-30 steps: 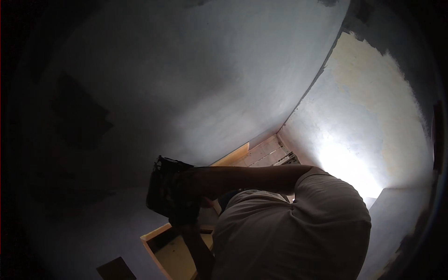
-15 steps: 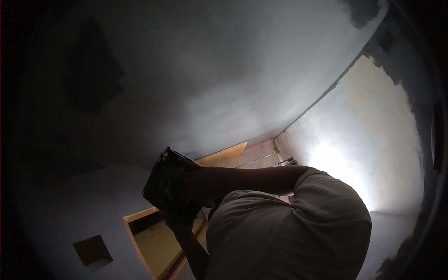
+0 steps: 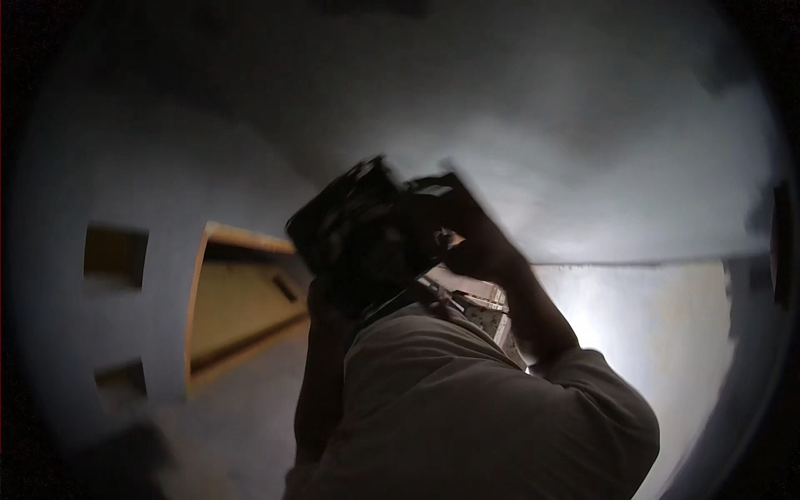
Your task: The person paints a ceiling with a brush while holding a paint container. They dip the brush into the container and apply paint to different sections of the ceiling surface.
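Both hands are raised in front of my chest, in deep shadow and smeared by motion. My left hand (image 3: 329, 304) is under a dark, boxy thing (image 3: 354, 221) with an uneven top edge and appears to hold it. Close to its right side is my right hand (image 3: 475, 246), its fingers bent round a dark, flat piece (image 3: 467, 196) with a long straight edge. Its kind cannot be made out. Whether the two dark things touch is hidden in the shadow.
Grey wall surface (image 3: 583, 158) with dark patches spans the top. A bright pale wall (image 3: 625, 308) stands at right. At left are a yellow wooden frame (image 3: 198, 308) around an opening and two small square recesses, the upper recess (image 3: 117, 254) and the lower recess (image 3: 122, 379).
The view has turned, and the wooden frame now sits higher. My right forearm has swung from lying across to upright, and the hands show farther apart. The flat piece now shows at my right hand.
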`<action>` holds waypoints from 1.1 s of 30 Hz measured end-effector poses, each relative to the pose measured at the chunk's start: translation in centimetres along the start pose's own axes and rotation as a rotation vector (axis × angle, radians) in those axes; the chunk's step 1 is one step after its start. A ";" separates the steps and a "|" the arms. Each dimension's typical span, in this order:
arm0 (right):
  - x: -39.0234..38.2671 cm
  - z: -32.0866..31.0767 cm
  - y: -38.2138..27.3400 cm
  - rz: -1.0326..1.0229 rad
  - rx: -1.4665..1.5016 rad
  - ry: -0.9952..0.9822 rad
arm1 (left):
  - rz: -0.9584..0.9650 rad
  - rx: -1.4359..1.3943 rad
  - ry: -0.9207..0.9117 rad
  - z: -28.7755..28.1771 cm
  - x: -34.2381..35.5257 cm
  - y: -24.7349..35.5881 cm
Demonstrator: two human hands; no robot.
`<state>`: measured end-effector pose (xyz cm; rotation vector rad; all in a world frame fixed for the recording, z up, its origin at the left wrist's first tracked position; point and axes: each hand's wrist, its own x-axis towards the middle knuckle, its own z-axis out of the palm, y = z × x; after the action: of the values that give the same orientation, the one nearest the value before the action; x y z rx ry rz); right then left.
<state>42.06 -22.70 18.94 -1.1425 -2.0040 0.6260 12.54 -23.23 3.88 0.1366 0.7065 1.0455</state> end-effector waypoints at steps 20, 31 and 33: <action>-7.6 2.5 9.8 0.489 1.423 0.050 | 0.111 -0.119 -0.299 4.1 -3.4 -4.9; -9.5 3.8 8.0 0.380 0.757 0.108 | 0.146 -0.137 -0.510 3.9 -6.5 -4.2; -9.6 4.3 7.5 0.382 0.540 0.155 | 0.122 -0.118 -0.447 3.3 -7.3 -3.3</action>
<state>45.73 -27.67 7.57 -1.1887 -1.3668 1.1507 14.78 -30.24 8.48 0.3034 0.2335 1.1207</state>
